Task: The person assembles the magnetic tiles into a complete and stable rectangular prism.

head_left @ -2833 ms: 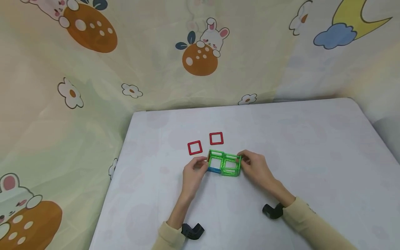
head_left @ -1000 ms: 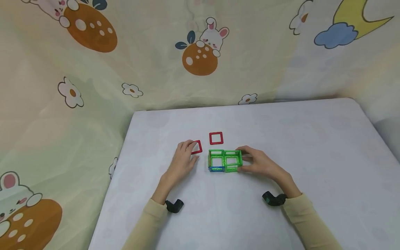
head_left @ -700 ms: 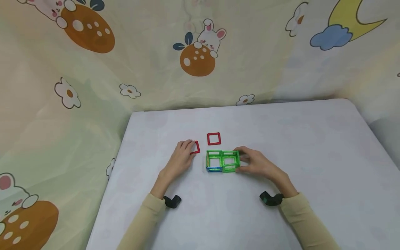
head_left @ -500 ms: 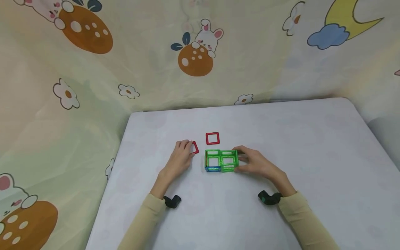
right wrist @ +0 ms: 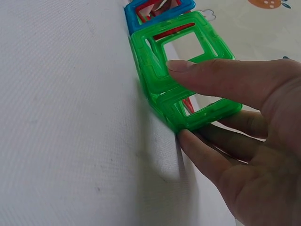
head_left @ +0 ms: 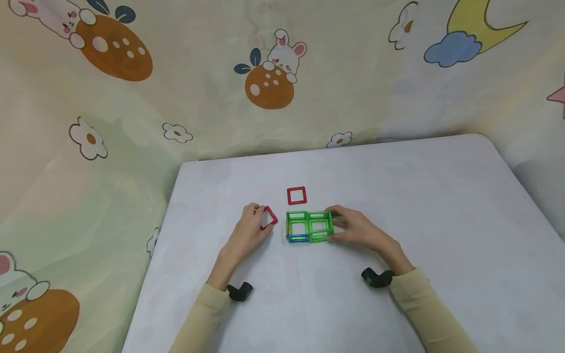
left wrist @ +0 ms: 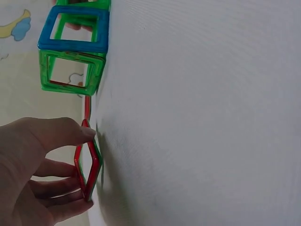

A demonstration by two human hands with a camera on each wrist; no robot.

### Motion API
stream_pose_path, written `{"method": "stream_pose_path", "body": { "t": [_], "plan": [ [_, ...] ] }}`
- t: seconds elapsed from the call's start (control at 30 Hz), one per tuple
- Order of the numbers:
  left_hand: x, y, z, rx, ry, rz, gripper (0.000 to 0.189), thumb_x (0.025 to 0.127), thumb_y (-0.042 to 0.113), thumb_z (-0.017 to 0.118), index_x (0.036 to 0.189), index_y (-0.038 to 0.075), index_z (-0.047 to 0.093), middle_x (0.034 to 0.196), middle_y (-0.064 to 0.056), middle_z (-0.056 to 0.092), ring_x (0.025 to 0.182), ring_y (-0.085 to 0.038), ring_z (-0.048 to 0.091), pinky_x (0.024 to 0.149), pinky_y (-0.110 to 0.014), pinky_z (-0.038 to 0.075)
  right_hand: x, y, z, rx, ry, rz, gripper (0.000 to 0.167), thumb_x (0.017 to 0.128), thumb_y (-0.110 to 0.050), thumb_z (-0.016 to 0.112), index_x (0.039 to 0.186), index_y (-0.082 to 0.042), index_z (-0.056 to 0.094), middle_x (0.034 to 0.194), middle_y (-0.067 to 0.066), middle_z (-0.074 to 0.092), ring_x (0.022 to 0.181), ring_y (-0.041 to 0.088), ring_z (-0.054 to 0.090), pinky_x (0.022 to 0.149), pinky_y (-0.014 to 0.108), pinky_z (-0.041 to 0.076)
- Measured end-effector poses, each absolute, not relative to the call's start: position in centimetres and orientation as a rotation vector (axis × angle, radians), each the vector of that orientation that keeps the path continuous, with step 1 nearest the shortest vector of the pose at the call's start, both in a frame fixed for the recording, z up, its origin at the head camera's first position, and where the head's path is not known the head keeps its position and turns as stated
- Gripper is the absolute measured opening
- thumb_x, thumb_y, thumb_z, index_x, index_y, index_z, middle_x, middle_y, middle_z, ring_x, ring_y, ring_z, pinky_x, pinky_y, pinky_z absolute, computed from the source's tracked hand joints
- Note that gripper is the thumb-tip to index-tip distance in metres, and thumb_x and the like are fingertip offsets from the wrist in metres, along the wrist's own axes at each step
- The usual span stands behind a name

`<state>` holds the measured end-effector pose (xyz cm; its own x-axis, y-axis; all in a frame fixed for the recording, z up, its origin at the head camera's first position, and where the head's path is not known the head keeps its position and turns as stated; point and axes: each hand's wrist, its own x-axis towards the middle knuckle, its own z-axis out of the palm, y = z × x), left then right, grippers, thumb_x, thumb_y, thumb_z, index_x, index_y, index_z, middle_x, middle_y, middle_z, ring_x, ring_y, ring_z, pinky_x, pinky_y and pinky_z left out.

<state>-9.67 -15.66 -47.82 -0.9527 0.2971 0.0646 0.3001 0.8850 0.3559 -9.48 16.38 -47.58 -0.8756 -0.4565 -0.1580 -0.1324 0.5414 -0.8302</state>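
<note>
My left hand pinches a red square magnetic tile between thumb and fingers. In the left wrist view that tile stands on one corner, tilted, close to the table surface. Just to its right, apart from it, sits a block of two joined cubes built from green magnetic tiles, with a blue tile low on its front left. My right hand grips the block's right end; in the right wrist view the thumb lies across a green tile. Some red shows within the block.
Another red square tile lies flat behind the block. All this is on a white-covered table, backed by a printed cloth. A black wrist camera sticks out from the left sleeve, and another from the right.
My left hand has left the block, taken the nearer red tile and turned it while drawing it slightly towards me. My right hand keeps its hold on the block. The head view has shifted slightly.
</note>
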Motion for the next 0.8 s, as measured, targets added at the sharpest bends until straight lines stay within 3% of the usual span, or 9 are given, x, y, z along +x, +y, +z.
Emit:
{"method": "stream_pose_path", "body": {
  "t": [0.23, 0.5, 0.8],
  "plan": [
    [-9.3, -15.7, -46.9, -0.443, -3.044, -0.66, 0.054, 0.088, 0.018, 0.081, 0.132, -0.006, 0.061, 0.123, -0.015, 0.057, 0.113, -0.027, 0.051, 0.084, -0.033, 0.057, -9.5, 16.3, -47.8, -0.484, 2.431, -1.246, 0.067, 0.081, -0.009, 0.086, 0.139, -0.003, 0.053, 0.141, 0.022, 0.059, 0.128, 0.042, 0.062, 0.102, 0.046, 0.053],
    [-8.7, -15.8, -45.1, -0.521, -3.0, -0.815, 0.055, 0.085, 0.018, 0.084, 0.132, -0.001, 0.063, 0.126, -0.011, 0.058, 0.115, -0.024, 0.053, 0.086, -0.035, 0.059, -9.6, 16.5, -47.8, -0.481, 2.447, -1.227, 0.067, 0.082, -0.01, 0.085, 0.14, -0.004, 0.053, 0.141, 0.02, 0.06, 0.129, 0.04, 0.062, 0.103, 0.046, 0.053],
    [-7.9, -14.5, -43.0, -0.739, -2.883, -0.953, 0.056, 0.084, 0.017, 0.085, 0.133, 0.001, 0.064, 0.126, -0.01, 0.059, 0.115, -0.024, 0.056, 0.087, -0.037, 0.06, -9.6, 16.5, -47.9, -0.485, 2.452, -1.23, 0.067, 0.082, -0.011, 0.085, 0.141, -0.005, 0.053, 0.142, 0.02, 0.059, 0.129, 0.04, 0.062, 0.103, 0.048, 0.052]
  ]
}}
